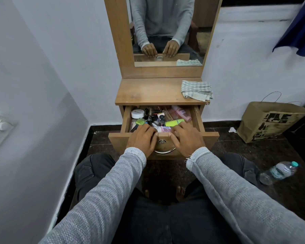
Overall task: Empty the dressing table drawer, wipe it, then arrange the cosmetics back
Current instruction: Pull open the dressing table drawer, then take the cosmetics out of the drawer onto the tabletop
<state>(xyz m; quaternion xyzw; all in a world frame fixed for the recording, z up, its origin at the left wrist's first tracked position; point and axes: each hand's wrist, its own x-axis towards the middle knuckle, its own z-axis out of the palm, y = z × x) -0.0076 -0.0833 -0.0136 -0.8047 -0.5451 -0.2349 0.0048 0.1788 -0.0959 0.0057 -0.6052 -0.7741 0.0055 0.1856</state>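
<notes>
The wooden dressing table's drawer (208, 139) stands pulled out and full of cosmetics. Among them are a white jar (137, 113), a pink bottle (182, 112), a lime-green tube (174, 122), a pink-and-white tube (163, 129) and several small dark items. My left hand (143, 140) and my right hand (187, 138) both grip the top edge of the drawer front, fingers curled over it into the drawer, on either side of the metal handle (164, 151). A folded checked cloth (196, 90) lies on the right of the tabletop (148, 92).
A mirror (165, 23) rises behind the tabletop and reflects my hands. On the dark floor to the right stand a brown paper bag (269, 120) and a lying plastic water bottle (278, 171). White walls close in on the left. My knees sit below the drawer.
</notes>
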